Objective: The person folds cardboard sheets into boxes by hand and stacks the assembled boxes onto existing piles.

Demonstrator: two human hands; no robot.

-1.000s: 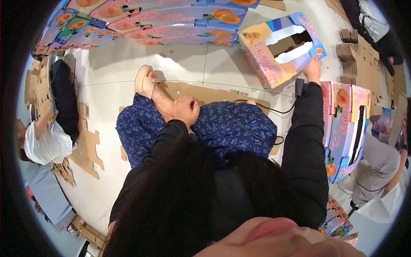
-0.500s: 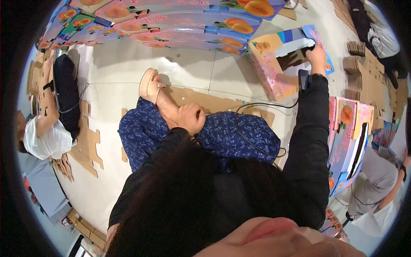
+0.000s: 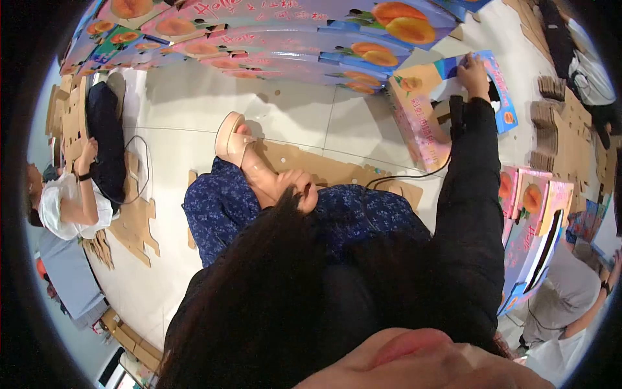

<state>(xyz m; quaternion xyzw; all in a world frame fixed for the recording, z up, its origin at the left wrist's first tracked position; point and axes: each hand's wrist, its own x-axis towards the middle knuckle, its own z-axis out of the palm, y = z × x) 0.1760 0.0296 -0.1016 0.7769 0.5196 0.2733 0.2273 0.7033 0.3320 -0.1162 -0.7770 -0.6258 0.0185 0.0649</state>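
A cardboard fruit box (image 3: 414, 123), printed with peaches and pink lettering, lies tilted on the floor at the upper right, a wide cut-out in its upward panel. My right hand (image 3: 474, 78) is at the far side of that cut-out, fingers bent over the blue panel edge; the fingertips are partly hidden. A black cable runs from the dark device (image 3: 457, 110) at my right wrist. My left hand (image 3: 298, 187) rests against my lower leg, fingers curled in a loose fist with nothing visible in them. Hair covers part of that wrist.
Stacked printed fruit boxes (image 3: 291, 39) form a wall ahead. Another printed box (image 3: 534, 233) stands to my right, near bundles of flat cardboard (image 3: 549, 126). Cardboard sheets (image 3: 317, 162) lie under my leg. A person in white (image 3: 71, 204) sits at left; other people are at right.
My right hand has shifted from the cut-out's right side to the box's far edge. The view has moved slightly. My left hand stays on my leg. The person at left has lowered an arm.
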